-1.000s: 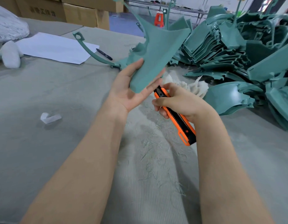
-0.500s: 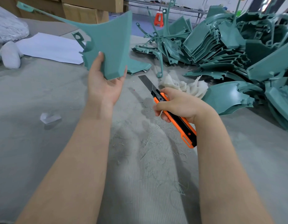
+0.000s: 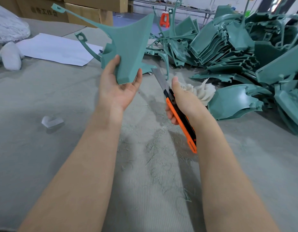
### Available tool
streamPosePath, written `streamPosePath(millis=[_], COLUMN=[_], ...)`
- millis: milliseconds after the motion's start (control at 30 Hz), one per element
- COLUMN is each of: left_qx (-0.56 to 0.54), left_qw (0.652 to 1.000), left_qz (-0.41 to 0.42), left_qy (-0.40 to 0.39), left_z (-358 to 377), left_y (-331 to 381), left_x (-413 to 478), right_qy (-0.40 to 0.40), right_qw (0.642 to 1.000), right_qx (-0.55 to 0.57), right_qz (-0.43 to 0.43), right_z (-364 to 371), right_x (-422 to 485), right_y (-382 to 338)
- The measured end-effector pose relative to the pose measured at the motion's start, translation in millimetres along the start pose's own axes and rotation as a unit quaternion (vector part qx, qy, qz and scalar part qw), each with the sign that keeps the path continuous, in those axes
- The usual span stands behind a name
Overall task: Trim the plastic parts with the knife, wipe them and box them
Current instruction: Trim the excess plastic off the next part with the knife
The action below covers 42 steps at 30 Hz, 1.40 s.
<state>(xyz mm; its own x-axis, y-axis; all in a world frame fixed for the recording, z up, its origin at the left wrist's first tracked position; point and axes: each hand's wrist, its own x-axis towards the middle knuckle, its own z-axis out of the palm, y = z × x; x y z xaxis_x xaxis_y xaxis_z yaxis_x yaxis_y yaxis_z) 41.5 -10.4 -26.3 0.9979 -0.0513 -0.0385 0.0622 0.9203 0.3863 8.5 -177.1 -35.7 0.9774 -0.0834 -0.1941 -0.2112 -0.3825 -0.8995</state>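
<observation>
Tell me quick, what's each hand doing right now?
Left hand: holding the teal flat plastic part by its lower corner.
Right hand: closed around the orange-and-black utility knife.

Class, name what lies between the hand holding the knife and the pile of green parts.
A crumpled white rag, just beyond the right hand, before the pile; head view.

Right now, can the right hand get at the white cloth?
Probably yes: the white cloth lies just beyond the right hand, nothing between. But that hand grips the utility knife, so grasping looks awkward.
</observation>
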Motion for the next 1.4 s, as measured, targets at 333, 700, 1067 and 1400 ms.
streamPosePath(millis=[333,700,1067,1400], left_qx=[0.001,-0.012,-0.002,-0.001], left_qw=[1.000,0.999,0.999,0.999], left_qz=[0.003,0.008,0.005,0.005], left_qy=[0.018,0.034,0.045,0.052], left_z=[3,2,3,4], left_y=[-1,-2,-4,-4], left_x=[-2,-3,-3,-4], right_qy=[0.018,0.128,0.006,0.032], right_qw=[0.987,0.966,0.958,0.966], right_qx=[-0.146,-0.182,-0.266,-0.233], right_qz=[-0.068,-0.135,-0.107,-0.108], right_z=[4,-1,34,36], right_x=[9,7,9,14], right_y=[6,2,6,9])
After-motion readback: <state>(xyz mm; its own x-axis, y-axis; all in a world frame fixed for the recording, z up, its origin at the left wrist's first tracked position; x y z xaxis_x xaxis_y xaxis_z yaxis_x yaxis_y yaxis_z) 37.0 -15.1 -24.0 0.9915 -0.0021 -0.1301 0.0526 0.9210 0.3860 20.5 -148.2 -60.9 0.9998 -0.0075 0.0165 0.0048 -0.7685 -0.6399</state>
